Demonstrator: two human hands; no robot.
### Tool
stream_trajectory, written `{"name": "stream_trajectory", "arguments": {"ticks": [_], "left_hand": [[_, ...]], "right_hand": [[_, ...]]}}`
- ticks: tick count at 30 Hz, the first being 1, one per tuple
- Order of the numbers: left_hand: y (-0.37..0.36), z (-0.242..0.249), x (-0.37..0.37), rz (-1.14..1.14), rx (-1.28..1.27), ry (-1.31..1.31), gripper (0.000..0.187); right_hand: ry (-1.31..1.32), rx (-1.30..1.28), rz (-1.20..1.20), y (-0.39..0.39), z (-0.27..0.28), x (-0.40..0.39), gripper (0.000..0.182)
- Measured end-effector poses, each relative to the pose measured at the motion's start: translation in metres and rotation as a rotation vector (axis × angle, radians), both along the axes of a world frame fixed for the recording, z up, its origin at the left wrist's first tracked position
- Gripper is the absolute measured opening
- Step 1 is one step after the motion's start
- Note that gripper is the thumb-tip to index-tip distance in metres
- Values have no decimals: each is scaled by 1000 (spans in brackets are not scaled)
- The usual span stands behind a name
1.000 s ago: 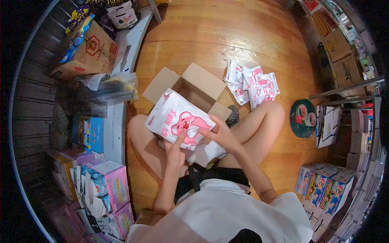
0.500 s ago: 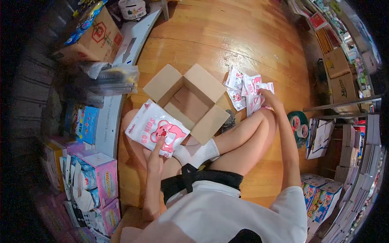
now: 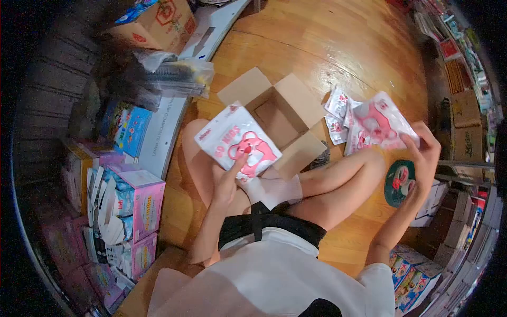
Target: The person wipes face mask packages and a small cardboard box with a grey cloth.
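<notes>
My left hand grips a white packet with a pink bear print by its lower edge, thumb on the front. This packet is held over my left leg, beside the near left flap of an open cardboard box. The inside of the box shows bare cardboard. Out to the right, my right hand pinches the right edge of another pink-and-white packet, raised and slightly blurred. Behind and left of it, smaller packets lie on the wooden floor.
Green tape rolls rest on the floor at the right. Shelves with books and boxes line the right side. Pink boxes stand at the left, near a grey panel. A printed carton is at the back left.
My right hand has lifted a packet from the pile and moved right with it. My left hand still holds its packet. The whole view has shifted and turned.
</notes>
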State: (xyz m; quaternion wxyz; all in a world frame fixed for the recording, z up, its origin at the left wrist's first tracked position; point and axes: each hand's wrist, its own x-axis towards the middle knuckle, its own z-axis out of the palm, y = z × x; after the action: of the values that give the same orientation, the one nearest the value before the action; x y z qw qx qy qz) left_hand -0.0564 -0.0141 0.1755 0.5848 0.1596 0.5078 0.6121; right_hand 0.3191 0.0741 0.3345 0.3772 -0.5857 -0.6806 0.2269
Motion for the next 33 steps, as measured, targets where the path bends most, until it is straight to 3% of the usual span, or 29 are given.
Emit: {"name": "stream_trajectory", "arguments": {"ticks": [3, 5, 6, 7, 8, 11, 18, 21, 22, 25, 28, 31, 33], "left_hand": [[1, 8, 12, -37, -53, 13, 38], [0, 12, 19, -59, -141, -31, 39], [-2, 10, 27, -22, -113, -62, 40], [-7, 9, 33, 7, 69, -112, 43], [-10, 10, 34, 3, -10, -122, 46], [-15, 4, 27, -8, -41, -195, 56], [-17, 7, 21, -81, 15, -196, 65], [-15, -11, 15, -71, -64, -69, 66], [-14, -10, 16, -31, -83, -61, 65], [-9, -5, 7, -66, -66, 100, 61], [-9, -14, -2, -163, -140, 125, 57], [-7, -4, -4, -385, -110, 122, 52], [-5, 12, -3, -622, -116, 51, 48]], "right_hand": [[411, 7, 137, -21, -20, -34, 15], [624, -188, -9, -33, -45, -83, 16], [364, -342, -198, -37, -68, -96, 15], [696, -414, -139, -38, -81, -123, 13], [1029, -488, -77, -39, -91, -147, 12], [1025, -530, -97, -48, -117, -172, 12], [660, -604, -71, -57, -110, -171, 12], [668, -409, -83, -54, -110, -160, 13], [804, -407, -94, -54, -108, -153, 16], [579, -205, 147, -50, -71, -127, 19], [589, -172, 555, -32, -55, -102, 22], [133, -407, 1063, -8, -10, -132, 22], [-16, -558, 1206, 4, -19, -158, 21]]}}
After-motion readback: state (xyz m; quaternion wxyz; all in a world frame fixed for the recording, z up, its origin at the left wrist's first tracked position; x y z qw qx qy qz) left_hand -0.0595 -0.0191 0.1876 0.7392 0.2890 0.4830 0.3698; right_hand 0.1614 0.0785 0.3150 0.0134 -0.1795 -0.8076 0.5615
